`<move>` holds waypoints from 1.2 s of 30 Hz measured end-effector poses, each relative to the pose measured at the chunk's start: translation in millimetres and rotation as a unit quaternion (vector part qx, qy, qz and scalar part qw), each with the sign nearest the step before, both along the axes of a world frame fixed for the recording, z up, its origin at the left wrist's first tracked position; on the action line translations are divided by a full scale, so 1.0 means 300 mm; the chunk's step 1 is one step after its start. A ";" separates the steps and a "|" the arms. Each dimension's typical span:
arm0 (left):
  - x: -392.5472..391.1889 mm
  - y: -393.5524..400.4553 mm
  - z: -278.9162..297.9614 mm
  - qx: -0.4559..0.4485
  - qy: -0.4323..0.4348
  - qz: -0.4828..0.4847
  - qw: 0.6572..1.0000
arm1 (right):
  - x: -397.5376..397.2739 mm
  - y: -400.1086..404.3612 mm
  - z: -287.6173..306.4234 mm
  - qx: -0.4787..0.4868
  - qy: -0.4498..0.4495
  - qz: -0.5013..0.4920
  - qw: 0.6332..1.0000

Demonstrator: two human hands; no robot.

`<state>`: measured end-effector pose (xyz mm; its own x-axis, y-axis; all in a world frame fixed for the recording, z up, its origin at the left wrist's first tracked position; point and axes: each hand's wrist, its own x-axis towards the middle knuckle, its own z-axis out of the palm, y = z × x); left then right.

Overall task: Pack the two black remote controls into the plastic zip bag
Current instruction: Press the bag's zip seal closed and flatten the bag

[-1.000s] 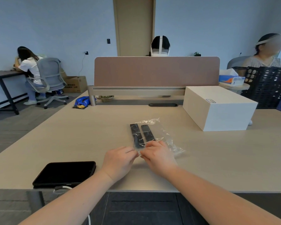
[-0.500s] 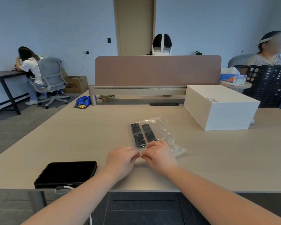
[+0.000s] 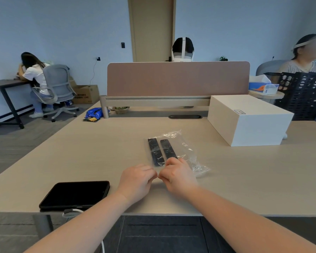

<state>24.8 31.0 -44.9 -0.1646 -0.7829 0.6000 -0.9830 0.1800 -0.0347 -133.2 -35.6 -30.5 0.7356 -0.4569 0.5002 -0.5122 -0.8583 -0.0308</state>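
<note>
head view: two remotes (image 3: 161,151) inside one zip bag (image 3: 188,154); left hand (image 3: 136,181), right hand (image 3: 179,177) pinch its edge.

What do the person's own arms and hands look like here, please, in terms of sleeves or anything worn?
Both forearms are bare as far as the frame shows: no sleeves, cuffs or gloves. The left hand and right hand show no ring, watch, wristband or bracelet on the parts that are visible. Nails are too small to judge.
</note>
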 end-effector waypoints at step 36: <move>0.011 0.020 0.038 -0.011 0.030 -0.010 0.999 | -0.132 -0.094 -0.017 -0.120 0.006 0.013 0.993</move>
